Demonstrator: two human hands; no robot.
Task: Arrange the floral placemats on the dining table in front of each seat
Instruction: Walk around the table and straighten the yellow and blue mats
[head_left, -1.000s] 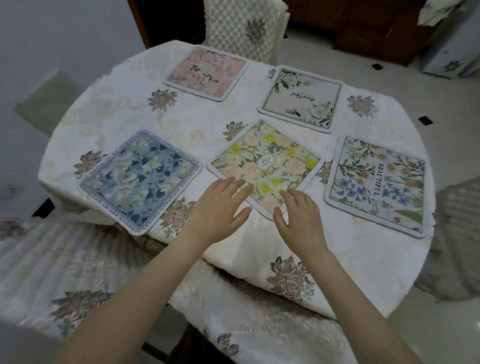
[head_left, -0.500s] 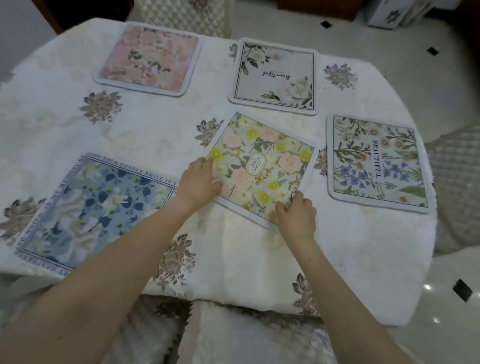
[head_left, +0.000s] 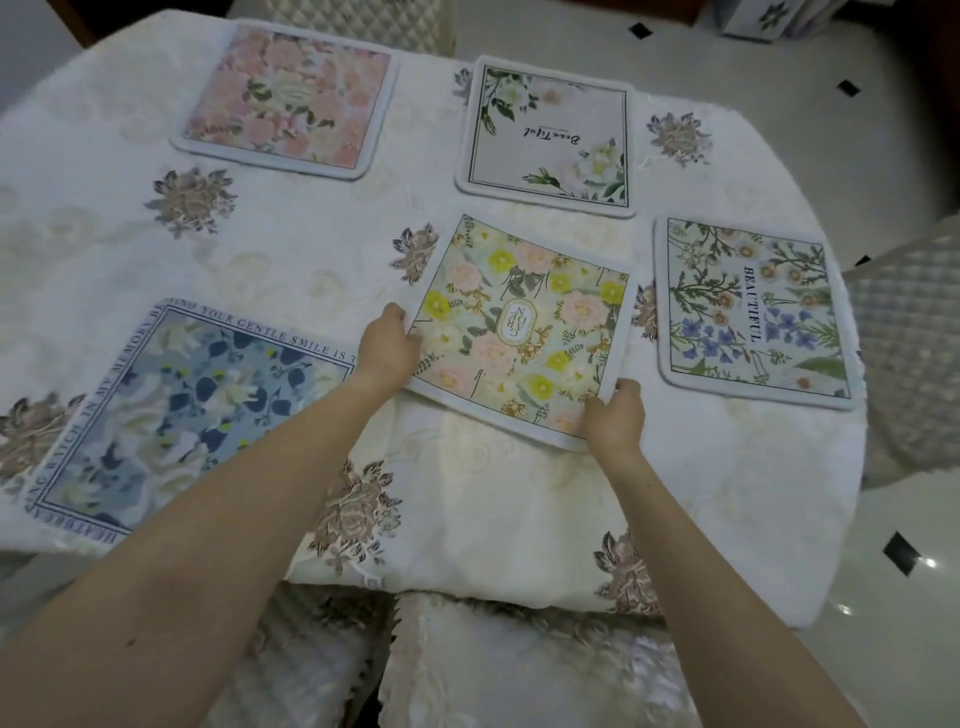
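Note:
Several floral placemats lie on the white embroidered tablecloth (head_left: 291, 270). A yellow-and-pink placemat (head_left: 524, 327) sits near the middle, turned at a slant, its near edge lifted slightly. My left hand (head_left: 387, 348) grips its left corner and my right hand (head_left: 613, 415) grips its near right corner. A blue placemat (head_left: 176, 410) lies at the near left, partly under my left forearm. A pink placemat (head_left: 291, 98) lies at the far left, a grey "Beautiful" placemat (head_left: 550, 135) at the far middle, and a green-and-blue "BEAUTIFUL" placemat (head_left: 753, 312) at the right.
A quilted chair back (head_left: 904, 353) stands against the table's right side, another chair back (head_left: 358, 21) at the far edge. A cushioned seat (head_left: 519, 670) is below the near edge. Glossy tiled floor (head_left: 883, 561) lies to the right.
Both hands went from hovering over the yellow-and-pink placemat to gripping its corners. The placemat has turned a little and its near edge has come up. The camera has moved closer over the table.

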